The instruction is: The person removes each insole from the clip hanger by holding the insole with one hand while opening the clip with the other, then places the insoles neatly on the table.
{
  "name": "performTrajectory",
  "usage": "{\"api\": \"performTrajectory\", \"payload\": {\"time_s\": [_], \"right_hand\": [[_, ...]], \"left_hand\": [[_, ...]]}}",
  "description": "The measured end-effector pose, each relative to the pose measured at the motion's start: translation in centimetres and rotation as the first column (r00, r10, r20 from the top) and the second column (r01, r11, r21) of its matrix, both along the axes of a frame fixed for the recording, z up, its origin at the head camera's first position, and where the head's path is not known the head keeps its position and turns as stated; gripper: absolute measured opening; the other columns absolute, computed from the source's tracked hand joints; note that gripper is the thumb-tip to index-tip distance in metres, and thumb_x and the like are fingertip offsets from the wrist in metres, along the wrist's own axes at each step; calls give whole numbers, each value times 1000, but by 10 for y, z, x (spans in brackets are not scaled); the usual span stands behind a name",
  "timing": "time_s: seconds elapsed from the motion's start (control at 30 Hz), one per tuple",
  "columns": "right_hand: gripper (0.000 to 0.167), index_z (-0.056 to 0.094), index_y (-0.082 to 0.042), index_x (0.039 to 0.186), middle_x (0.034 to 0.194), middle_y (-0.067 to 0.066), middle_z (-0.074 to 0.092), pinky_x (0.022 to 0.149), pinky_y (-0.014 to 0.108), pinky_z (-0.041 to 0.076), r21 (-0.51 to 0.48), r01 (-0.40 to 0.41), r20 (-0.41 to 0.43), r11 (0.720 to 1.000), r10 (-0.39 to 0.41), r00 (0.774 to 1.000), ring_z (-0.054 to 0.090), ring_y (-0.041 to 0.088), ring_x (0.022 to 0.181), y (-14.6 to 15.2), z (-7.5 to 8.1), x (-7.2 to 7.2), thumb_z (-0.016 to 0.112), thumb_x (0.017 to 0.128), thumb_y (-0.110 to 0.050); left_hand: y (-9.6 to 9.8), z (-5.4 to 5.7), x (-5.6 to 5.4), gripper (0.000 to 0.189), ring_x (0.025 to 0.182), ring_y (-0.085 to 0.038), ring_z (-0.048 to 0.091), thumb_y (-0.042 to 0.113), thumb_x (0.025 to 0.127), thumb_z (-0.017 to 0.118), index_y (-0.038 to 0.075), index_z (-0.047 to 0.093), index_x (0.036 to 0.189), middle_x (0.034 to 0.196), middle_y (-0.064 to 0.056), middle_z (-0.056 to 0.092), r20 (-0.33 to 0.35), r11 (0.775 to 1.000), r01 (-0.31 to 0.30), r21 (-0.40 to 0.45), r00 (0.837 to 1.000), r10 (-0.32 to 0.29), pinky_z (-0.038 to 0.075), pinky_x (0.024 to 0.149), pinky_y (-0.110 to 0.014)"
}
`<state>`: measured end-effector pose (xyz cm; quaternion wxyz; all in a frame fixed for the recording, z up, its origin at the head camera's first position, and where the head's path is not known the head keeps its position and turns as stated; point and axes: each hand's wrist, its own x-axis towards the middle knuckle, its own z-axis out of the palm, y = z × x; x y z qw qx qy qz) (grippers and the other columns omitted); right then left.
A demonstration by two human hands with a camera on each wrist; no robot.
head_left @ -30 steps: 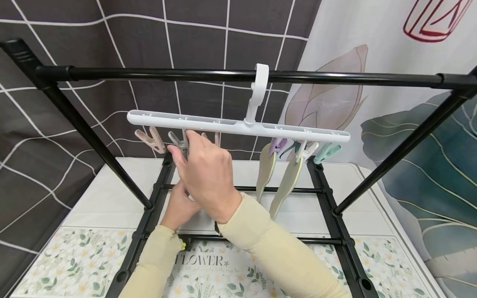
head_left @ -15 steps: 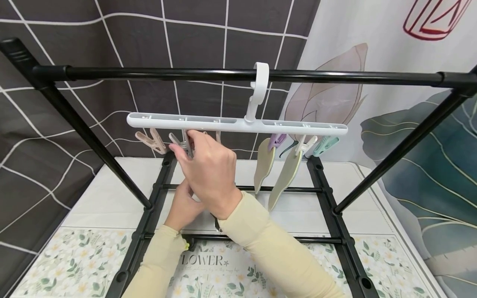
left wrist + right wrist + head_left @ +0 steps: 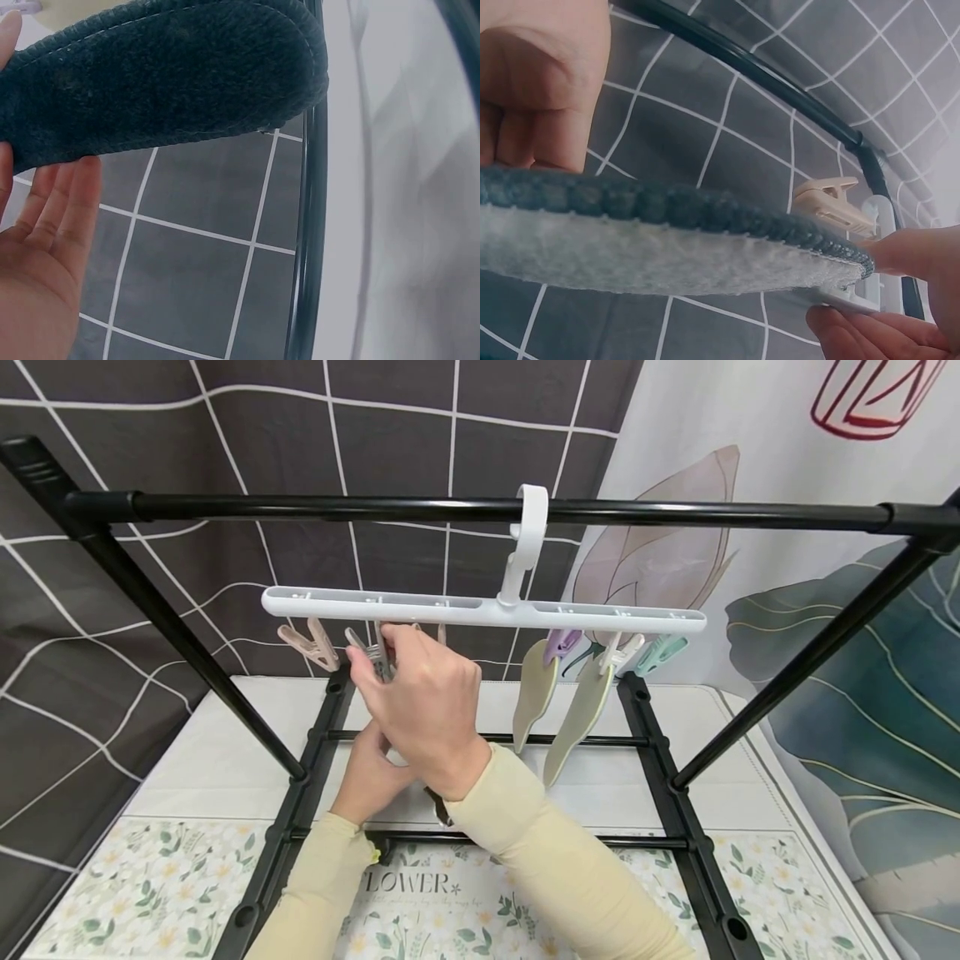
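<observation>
A dark teal fuzzy insole [image 3: 172, 82] with a stitched edge spans the left wrist view; its pale underside shows in the right wrist view. My left hand [image 3: 371, 777] holds the insole with fingers at its edge, lying below my right hand. With thumb and forefinger, my right hand [image 3: 431, 706] pinches a grey clip [image 3: 384, 662] beneath the white hanger [image 3: 420, 609]. The insole's end lies close to that clip in the right wrist view; whether it sits between the clip's jaws is hidden. The right hand covers most of the insole in the head view.
The hanger hooks over a black rail [image 3: 330, 508] of a standing rack. Two pale insoles hang from its right half, one from a purple clip [image 3: 561, 644], one from a white clip [image 3: 621, 652]. A beige clip [image 3: 313, 645] hangs at left, a mint clip [image 3: 660, 653] at right.
The hanger has tilted slightly level and shifted a little right. My right hand has moved slightly right with the grey clip. The pale insoles have swung a little.
</observation>
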<state>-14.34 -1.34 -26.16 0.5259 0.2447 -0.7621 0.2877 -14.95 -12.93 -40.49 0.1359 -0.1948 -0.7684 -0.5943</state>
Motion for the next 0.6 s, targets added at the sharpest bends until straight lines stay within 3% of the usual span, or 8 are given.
{"api": "performTrajectory", "payload": {"time_s": [0.6], "right_hand": [[18,70,-4,79,67,1,67,40,26,42,-48,-27,8,998,27,1000,59,14,47,3,1,-4,81,80,-19]], "left_hand": [[0,-1,0,64,111,-15,61,2,74,87,8,59,131,125,-2,64,17,1000,-3,2,1000,3,51,96,-32]]}}
